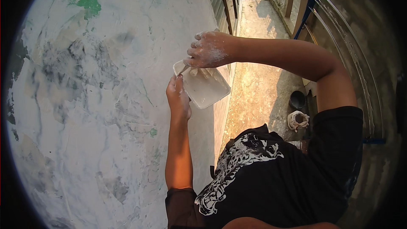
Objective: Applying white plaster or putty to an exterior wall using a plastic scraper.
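Observation:
My left hand (178, 96) grips the corner of a white rectangular tub (207, 89), with the thumb over its rim. Pale, wet-looking putty coats the inside of the tub. Across its upper edge, my right hand (210, 50), smeared with white, is closed around a putty knife (183, 69); most of the tool is hidden by the fingers, and a thin blade shows near the tub's corner. Both hands are close to a wall (123, 101) covered in patchy white filler, with grey smudges and a green area of older paint.
A sunlit concrete walkway (258, 38) runs along the wall. On it stand a black bucket (297, 99) and a white-crusted pot (298, 121). A metal rack (339, 21) with blue ends lies to the right. Louvred window slats (216, 2) adjoin the wall.

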Available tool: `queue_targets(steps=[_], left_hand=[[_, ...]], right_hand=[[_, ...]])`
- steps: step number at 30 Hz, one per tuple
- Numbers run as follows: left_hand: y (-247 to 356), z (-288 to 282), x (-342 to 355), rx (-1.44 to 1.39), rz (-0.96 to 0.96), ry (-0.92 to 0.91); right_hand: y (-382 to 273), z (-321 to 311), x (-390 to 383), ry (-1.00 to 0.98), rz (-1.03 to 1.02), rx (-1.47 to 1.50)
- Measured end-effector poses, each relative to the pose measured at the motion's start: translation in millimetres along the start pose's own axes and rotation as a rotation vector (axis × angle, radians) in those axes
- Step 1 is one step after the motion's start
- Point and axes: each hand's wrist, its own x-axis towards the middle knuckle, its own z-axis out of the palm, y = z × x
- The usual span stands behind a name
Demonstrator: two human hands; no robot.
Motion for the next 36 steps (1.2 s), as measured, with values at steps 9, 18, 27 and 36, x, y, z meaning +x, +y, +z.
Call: queue_targets(steps=[9, 18, 27, 36], left_hand=[[-16.6, 9.2, 7.0, 0.017, -0.002, -0.078], [-26.0, 32.6, 6.3, 0.021, -0.093, -0.022], [-44.8, 32.8, 13.9, -0.094, -0.024, 0.144], [-70.2, 25.0, 32.2, -0.08, -0.148, 0.345]], right_hand=[[-2.6, -4.6, 1.0, -0.11, 0.063, 0.165], [5.6, -9.8, -7.1, -0.222, 0.108, 0.209], [0.2, -6.7, -32.0, -0.407, 0.165, 0.297], [-21.3, 26.9, -46.7, -0.451, 0.479, 0.596]])
